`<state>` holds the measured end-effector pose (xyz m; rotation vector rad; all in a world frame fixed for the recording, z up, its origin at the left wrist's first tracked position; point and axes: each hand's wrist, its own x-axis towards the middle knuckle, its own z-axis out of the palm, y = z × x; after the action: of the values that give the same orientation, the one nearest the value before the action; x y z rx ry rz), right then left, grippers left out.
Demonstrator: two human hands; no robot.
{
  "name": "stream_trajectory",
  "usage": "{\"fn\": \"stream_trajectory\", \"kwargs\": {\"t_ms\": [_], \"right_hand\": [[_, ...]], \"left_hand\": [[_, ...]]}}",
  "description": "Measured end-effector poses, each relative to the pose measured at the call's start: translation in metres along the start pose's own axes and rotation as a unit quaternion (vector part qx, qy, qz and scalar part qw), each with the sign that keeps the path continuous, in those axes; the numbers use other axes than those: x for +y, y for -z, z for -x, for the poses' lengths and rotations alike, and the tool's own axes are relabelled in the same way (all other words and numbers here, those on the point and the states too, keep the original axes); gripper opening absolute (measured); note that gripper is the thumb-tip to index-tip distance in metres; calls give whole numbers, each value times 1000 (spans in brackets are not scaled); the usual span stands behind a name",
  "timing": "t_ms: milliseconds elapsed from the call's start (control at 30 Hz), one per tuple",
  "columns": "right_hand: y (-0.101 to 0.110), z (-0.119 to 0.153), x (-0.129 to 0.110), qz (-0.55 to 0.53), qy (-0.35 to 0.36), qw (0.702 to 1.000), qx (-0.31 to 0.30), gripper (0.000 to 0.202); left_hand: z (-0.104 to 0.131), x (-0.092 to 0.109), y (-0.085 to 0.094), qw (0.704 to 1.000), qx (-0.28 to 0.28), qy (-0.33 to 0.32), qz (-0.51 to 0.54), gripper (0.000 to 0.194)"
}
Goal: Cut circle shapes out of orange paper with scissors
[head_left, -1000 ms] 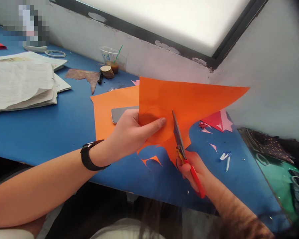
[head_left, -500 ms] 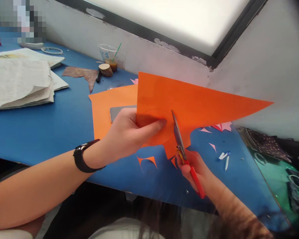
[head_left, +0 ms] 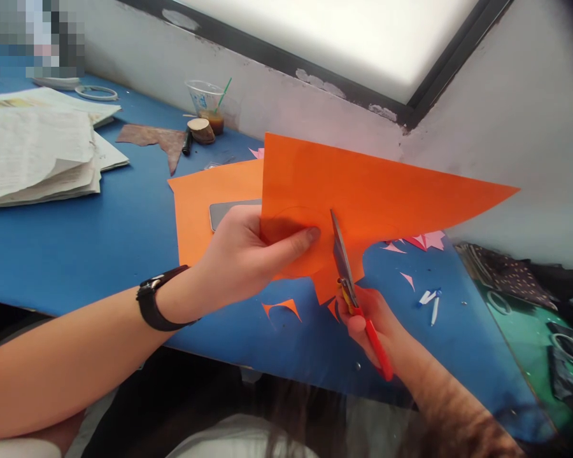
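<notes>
The left hand (head_left: 241, 245), wearing a black-strapped wristwatch (head_left: 148, 305), is holding a bright orange pointed sheet of paper (head_left: 353, 184) above a blue-topped desk (head_left: 124, 245); its thumb is pressing on the sheet's near face at the lower left, over a faintly drawn round outline, and its other fingers are going behind the sheet, pinching it. The right hand (head_left: 370, 318) is gripping red-handled metal scissors (head_left: 344, 267) just below the sheet, its fingers curling around the handle; one blade is showing in front of the sheet, and whether the blades are parted cannot be told. Left of the sheet and partly behind it, a lighter orange flat sheet of paper (head_left: 210, 184) is lying on the desk, with a grey flat rounded rectangle (head_left: 226, 213) resting on it, partly hidden by the left hand. Below the sheet, a small arched orange paper scrap (head_left: 293, 307) is lying. Right of it and lower, pink and red paper pieces (head_left: 432, 240) are lying near a white-and-blue compass-like tool (head_left: 434, 310).
</notes>
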<state>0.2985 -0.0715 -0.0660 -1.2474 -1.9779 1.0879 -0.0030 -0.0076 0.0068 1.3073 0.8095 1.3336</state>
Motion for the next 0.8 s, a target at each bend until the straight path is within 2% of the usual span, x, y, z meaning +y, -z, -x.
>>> {"fn": "stream_trajectory", "kwargs": {"t_ms": [100, 267, 433, 600, 733, 800], "right_hand": [[0, 0, -1, -7, 11, 1000, -2, 85], [0, 0, -5, -8, -4, 1000, -1, 87], [2, 0, -8, 8, -17, 1000, -4, 89], [0, 1, -1, 16, -13, 1000, -7, 95], [-2, 3, 0, 15, -2, 1000, 1, 90], [-3, 3, -2, 2, 7, 1000, -2, 88]], "left_hand": [[-1, -1, -1, 1000, -12, -10, -1, 37], [4, -10, 4, 1000, 8, -21, -9, 26], [8, -21, 13, 995, 5, -67, -77, 51], [6, -17, 8, 1000, -19, -18, -8, 26], [6, -9, 2, 993, -69, 36, 92, 11], [7, -7, 0, 990, -74, 44, 111, 9]]}}
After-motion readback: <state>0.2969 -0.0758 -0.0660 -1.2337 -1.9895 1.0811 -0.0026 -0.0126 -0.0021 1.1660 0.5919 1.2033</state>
